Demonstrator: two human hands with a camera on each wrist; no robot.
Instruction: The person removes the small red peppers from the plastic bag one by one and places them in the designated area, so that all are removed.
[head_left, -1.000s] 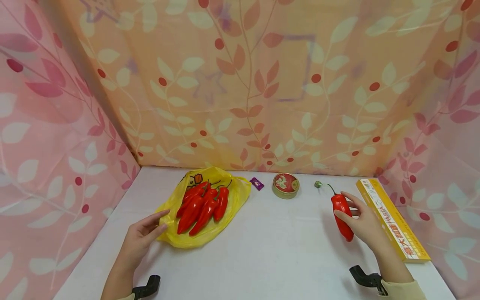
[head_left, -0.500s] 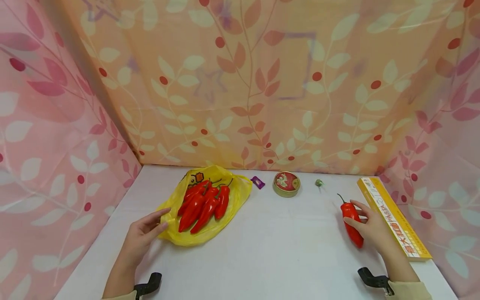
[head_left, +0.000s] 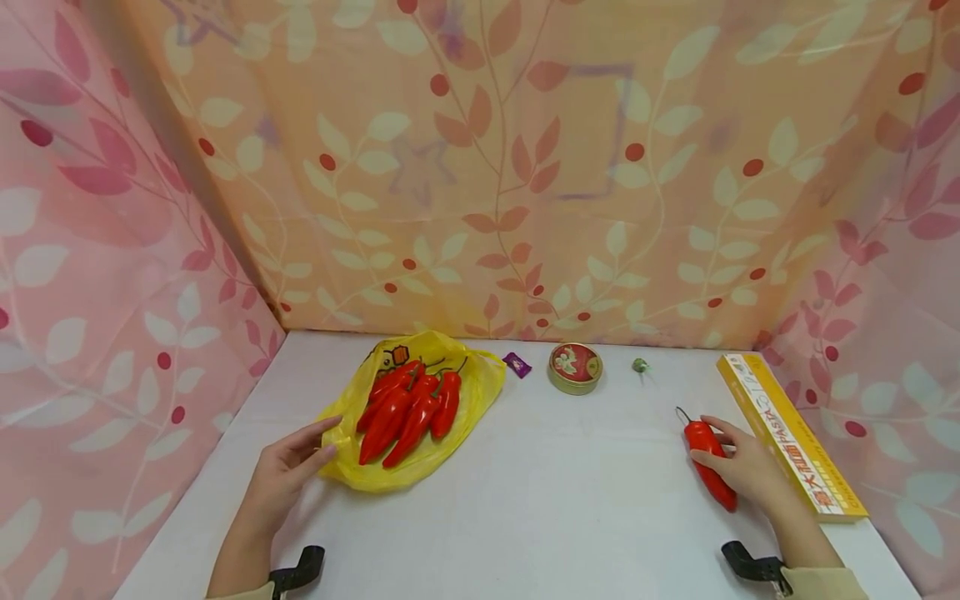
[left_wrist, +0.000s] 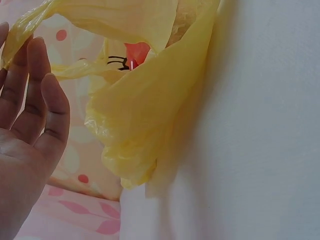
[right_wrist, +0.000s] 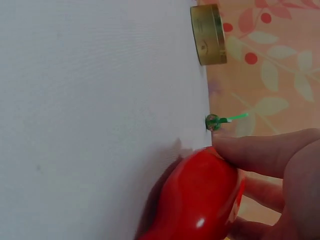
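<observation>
Near the rear edge of the white, finely textured table (head_left: 555,500) stands a round gold metal tin with a red lid (head_left: 574,368), taken as datum. Ahead of the tin, toward the person, a broad stretch of white surface runs to the near side. Right of the tin, past a small round green item (head_left: 640,365), a long yellow-and-white printed box (head_left: 792,437) lies along the right edge.

Left of the tin, beyond a small purple wrapped packet (head_left: 517,364), a thin, crumpled yellow plastic bag (head_left: 476,400) bears several glossy, tapered red peppers (head_left: 392,421). A single glossy red pepper with a dark curved stem (head_left: 714,483) is right of the tin and nearer the person, stem end toward the rear; contact with the table cannot be confirmed.

Left hand (head_left: 281,475): thumb and fingers pinch the bag's left margin. Right hand (head_left: 738,462): thumb and fingers grip the single pepper from opposite sides.
</observation>
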